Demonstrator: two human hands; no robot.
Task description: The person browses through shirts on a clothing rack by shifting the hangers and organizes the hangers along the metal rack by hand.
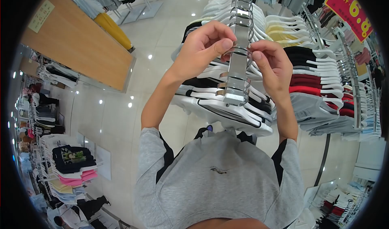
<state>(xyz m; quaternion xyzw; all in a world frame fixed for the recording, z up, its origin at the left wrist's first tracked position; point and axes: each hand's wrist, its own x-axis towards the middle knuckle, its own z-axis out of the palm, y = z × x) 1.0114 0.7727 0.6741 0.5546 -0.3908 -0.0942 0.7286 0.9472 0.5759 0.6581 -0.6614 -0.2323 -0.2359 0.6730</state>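
Note:
Both my hands are raised over a metal clothes rail (238,69) that runs away from me. On its left side, my left hand (206,46) has its fingers curled, thumb and fingertips close together at a hanger hook. My right hand (272,63) is curled the same way on the right side, fingertips at the rail's edge. Whatever the fingertips hold is too small to make out. White hangers (255,125) with grey, black and white garments hang below and in front of my hands. More white hangers (219,6) hang farther along the rail.
To the right, another rail holds black, red and grey garments (304,81) on white hangers. A wooden panel (81,38) stands at the left. Clothing racks line the far left, with a person (69,217) at the lower left. A red sign (350,10) hangs upper right.

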